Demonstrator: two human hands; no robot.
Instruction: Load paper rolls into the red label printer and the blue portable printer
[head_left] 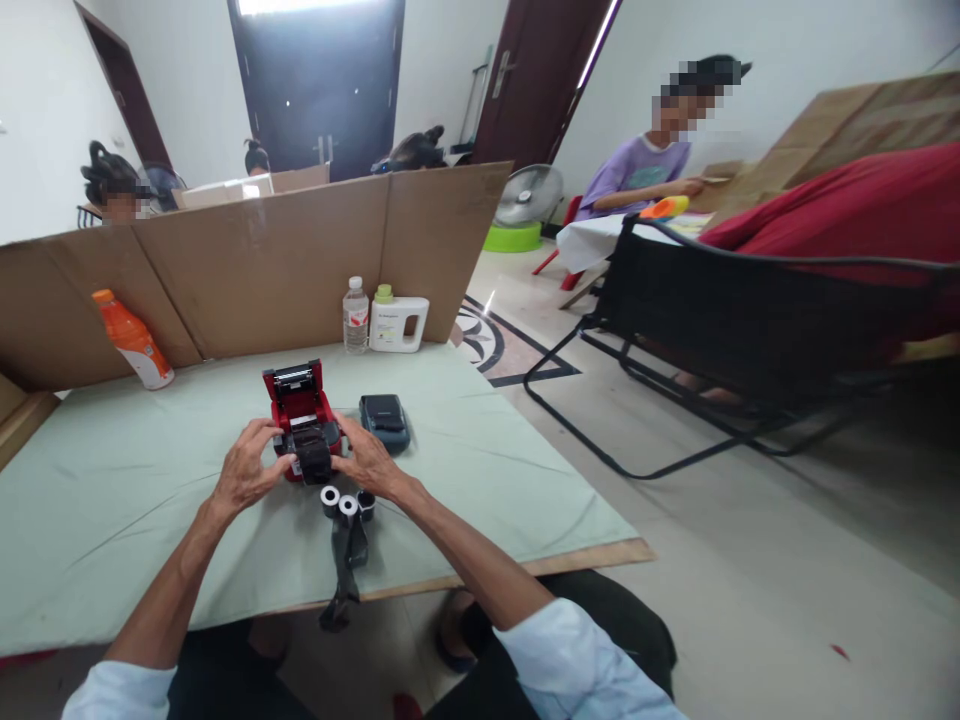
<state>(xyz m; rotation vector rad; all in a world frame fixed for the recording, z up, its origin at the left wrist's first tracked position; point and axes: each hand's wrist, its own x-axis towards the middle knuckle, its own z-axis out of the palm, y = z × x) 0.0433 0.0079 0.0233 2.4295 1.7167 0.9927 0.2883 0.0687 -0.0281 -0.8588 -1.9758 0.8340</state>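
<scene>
A small red and black printer (304, 405) stands on the cloth-covered table with its lid raised. My left hand (251, 465) grips its left side, thumb towards the front. On the opposite side, my right hand (367, 458) holds it with thumb and fingers at the edge. A wide black strip (312, 455) lies over the printer's front between my hands. Just below are several small rolls (348, 506) with white cores, and a loose black ribbon (343, 575) trails from them over the table's front edge. A dark grey device (385, 420) rests right of the printer.
A cardboard screen (262, 265) stands along the table's back. Before it are an orange bottle (135, 340), a clear water bottle (355, 318) and a white jug (399, 325). To the right are a black folding chair (720, 310), a fan (531, 195) and a seated person (637, 175).
</scene>
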